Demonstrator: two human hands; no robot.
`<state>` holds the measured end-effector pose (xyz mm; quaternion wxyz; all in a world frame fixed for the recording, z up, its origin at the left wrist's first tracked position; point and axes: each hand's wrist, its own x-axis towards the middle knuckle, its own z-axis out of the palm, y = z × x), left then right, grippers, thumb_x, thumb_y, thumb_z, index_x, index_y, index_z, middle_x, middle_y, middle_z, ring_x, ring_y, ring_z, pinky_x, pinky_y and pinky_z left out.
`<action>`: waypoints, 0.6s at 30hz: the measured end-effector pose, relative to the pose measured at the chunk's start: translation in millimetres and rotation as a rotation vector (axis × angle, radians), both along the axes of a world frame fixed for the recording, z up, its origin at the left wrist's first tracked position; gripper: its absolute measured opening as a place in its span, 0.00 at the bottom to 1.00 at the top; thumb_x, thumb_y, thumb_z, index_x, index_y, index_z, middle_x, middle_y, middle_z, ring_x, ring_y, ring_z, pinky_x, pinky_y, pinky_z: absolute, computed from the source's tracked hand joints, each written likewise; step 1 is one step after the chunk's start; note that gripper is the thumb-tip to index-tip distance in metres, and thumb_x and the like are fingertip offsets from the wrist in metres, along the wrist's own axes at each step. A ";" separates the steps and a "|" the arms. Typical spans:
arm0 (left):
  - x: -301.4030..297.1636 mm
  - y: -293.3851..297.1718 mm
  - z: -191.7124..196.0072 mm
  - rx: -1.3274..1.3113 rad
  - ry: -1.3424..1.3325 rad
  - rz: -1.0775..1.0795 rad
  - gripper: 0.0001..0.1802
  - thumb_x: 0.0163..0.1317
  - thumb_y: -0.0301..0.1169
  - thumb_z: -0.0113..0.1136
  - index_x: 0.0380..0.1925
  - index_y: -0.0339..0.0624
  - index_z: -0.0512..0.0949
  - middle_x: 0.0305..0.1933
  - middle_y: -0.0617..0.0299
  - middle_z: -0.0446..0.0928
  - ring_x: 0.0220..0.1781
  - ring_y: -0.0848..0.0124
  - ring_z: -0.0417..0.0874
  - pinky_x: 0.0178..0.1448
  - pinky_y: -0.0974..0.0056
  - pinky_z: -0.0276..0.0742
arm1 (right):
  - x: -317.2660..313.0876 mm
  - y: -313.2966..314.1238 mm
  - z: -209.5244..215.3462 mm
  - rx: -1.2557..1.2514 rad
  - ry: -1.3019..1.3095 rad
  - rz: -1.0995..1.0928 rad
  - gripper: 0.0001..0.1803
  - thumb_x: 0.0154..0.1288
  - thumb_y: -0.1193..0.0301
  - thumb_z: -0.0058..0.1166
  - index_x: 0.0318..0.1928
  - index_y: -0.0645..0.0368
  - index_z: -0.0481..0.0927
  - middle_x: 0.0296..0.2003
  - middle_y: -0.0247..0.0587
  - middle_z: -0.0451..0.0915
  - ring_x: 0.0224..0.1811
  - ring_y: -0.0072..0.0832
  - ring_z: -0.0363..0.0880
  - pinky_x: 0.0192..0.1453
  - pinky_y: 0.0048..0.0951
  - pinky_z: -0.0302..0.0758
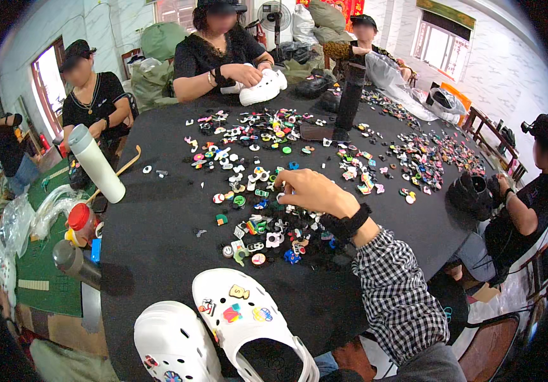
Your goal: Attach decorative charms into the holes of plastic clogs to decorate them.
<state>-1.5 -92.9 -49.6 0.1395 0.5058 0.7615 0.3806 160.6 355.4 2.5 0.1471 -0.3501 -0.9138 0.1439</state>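
My right hand (317,191) reaches in from the lower right over the scattered shoe charms (258,226). Its fingers are bent and drawn together at the pile. Whatever lies between the fingertips is too small to make out. Nearest me stand two white clogs. The right clog (239,312) has several colourful charms set in its top; the left clog (175,337) shows charms low on its side. Both rest at the table's near edge. My left hand is out of view.
More charms (436,159) spread across the black table (153,242). A dark upright post (350,95) stands mid-table. On the left are a pale tumbler (99,165), a dark bottle (73,262) and a red-lidded jar (82,219). Across the table, a person handles a white clog (262,88); others sit around.
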 end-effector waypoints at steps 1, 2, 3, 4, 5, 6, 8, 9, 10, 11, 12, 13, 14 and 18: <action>0.4 0.9 0.3 0.004 0.027 0.010 0.20 0.66 0.32 0.55 0.54 0.32 0.72 0.58 0.41 0.72 0.61 0.45 0.70 0.64 0.52 0.61 | 0.5 0.7 0.4 -0.008 0.028 0.081 0.14 0.58 0.65 0.58 0.40 0.61 0.77 0.34 0.47 0.81 0.38 0.43 0.80 0.42 0.39 0.76; 0.2 1.5 0.5 0.005 0.026 0.010 0.20 0.66 0.32 0.55 0.54 0.32 0.72 0.58 0.41 0.72 0.61 0.45 0.70 0.64 0.52 0.61 | 1.0 1.1 0.6 -0.015 0.056 0.161 0.14 0.58 0.64 0.58 0.40 0.60 0.76 0.35 0.49 0.81 0.40 0.46 0.80 0.44 0.41 0.76; 0.1 1.7 1.0 -0.007 0.007 0.010 0.20 0.65 0.32 0.55 0.54 0.32 0.72 0.57 0.41 0.73 0.61 0.46 0.70 0.64 0.53 0.61 | -0.7 -0.8 0.8 -0.015 0.055 0.160 0.14 0.58 0.64 0.58 0.40 0.60 0.76 0.35 0.49 0.81 0.40 0.46 0.80 0.44 0.41 0.76; 0.0 1.9 1.4 -0.019 -0.013 0.010 0.20 0.65 0.31 0.56 0.54 0.31 0.72 0.57 0.41 0.73 0.60 0.46 0.70 0.64 0.53 0.62 | -5.2 -4.4 -0.7 0.013 0.069 0.211 0.14 0.57 0.65 0.58 0.40 0.60 0.76 0.37 0.49 0.80 0.41 0.45 0.79 0.45 0.42 0.76; 0.2 2.1 1.5 -0.018 -0.015 0.009 0.20 0.65 0.31 0.56 0.54 0.31 0.72 0.57 0.41 0.73 0.60 0.46 0.70 0.64 0.53 0.62 | -10.2 -8.9 -2.6 0.041 0.083 0.262 0.14 0.56 0.66 0.58 0.40 0.59 0.77 0.38 0.49 0.79 0.43 0.45 0.79 0.47 0.42 0.76; -0.2 0.9 2.3 -0.023 -0.028 0.011 0.20 0.65 0.31 0.56 0.54 0.31 0.72 0.57 0.41 0.73 0.60 0.46 0.71 0.64 0.53 0.62 | -17.9 -16.3 -8.2 0.131 0.052 0.208 0.13 0.56 0.67 0.58 0.40 0.59 0.77 0.37 0.48 0.79 0.43 0.45 0.79 0.46 0.42 0.76; -0.5 -1.0 4.0 -0.030 -0.040 0.020 0.20 0.65 0.31 0.56 0.53 0.30 0.72 0.56 0.41 0.73 0.60 0.46 0.71 0.64 0.53 0.62 | -26.7 -23.0 -15.2 0.186 -0.032 0.192 0.13 0.56 0.67 0.58 0.41 0.58 0.77 0.37 0.47 0.80 0.41 0.45 0.80 0.44 0.44 0.76; 0.3 -0.8 4.2 -0.034 -0.037 0.022 0.20 0.65 0.31 0.56 0.53 0.30 0.72 0.56 0.42 0.73 0.60 0.46 0.71 0.64 0.54 0.62 | -27.8 -23.6 -15.9 0.194 -0.065 0.189 0.14 0.57 0.67 0.57 0.42 0.58 0.77 0.37 0.47 0.80 0.40 0.45 0.80 0.43 0.44 0.77; 0.6 -0.8 4.3 -0.039 -0.035 0.025 0.20 0.65 0.31 0.56 0.53 0.30 0.72 0.56 0.42 0.73 0.60 0.47 0.71 0.64 0.54 0.62 | -27.1 -21.5 -15.7 0.147 -0.061 0.182 0.13 0.57 0.67 0.57 0.42 0.58 0.77 0.36 0.47 0.81 0.39 0.45 0.80 0.43 0.44 0.77; 0.2 -0.8 3.9 -0.038 -0.035 0.027 0.20 0.65 0.31 0.56 0.53 0.30 0.72 0.56 0.42 0.73 0.60 0.47 0.71 0.64 0.54 0.62 | -24.9 -16.8 -15.1 0.100 -0.057 0.175 0.13 0.57 0.67 0.57 0.42 0.58 0.78 0.35 0.47 0.81 0.39 0.46 0.80 0.42 0.44 0.76; 0.1 0.1 3.1 -0.035 -0.054 0.020 0.20 0.65 0.32 0.56 0.54 0.30 0.72 0.56 0.42 0.73 0.60 0.47 0.71 0.64 0.54 0.62 | -19.8 -9.1 -13.4 -0.010 0.009 0.226 0.12 0.58 0.67 0.56 0.42 0.57 0.79 0.35 0.48 0.82 0.39 0.46 0.80 0.43 0.43 0.76; 0.2 0.8 2.6 -0.032 -0.074 0.014 0.20 0.65 0.32 0.56 0.54 0.30 0.72 0.57 0.42 0.73 0.60 0.47 0.71 0.64 0.54 0.62 | -14.7 -4.0 -12.7 -0.073 0.108 0.293 0.12 0.59 0.68 0.55 0.44 0.58 0.79 0.35 0.48 0.82 0.38 0.45 0.81 0.43 0.41 0.76; 0.9 1.7 3.4 -0.031 -0.076 0.014 0.20 0.65 0.32 0.56 0.54 0.30 0.72 0.57 0.42 0.73 0.60 0.47 0.71 0.64 0.54 0.62 | -8.3 -0.8 -12.8 -0.114 0.152 0.303 0.13 0.60 0.69 0.54 0.45 0.58 0.79 0.34 0.47 0.82 0.36 0.41 0.81 0.42 0.39 0.76; 2.1 0.6 4.4 -0.022 -0.059 0.032 0.20 0.66 0.32 0.56 0.54 0.31 0.72 0.56 0.42 0.73 0.60 0.47 0.71 0.63 0.53 0.62 | -7.0 -4.4 6.2 -0.449 0.061 0.177 0.15 0.64 0.70 0.51 0.50 0.60 0.78 0.37 0.38 0.81 0.37 0.29 0.80 0.45 0.30 0.76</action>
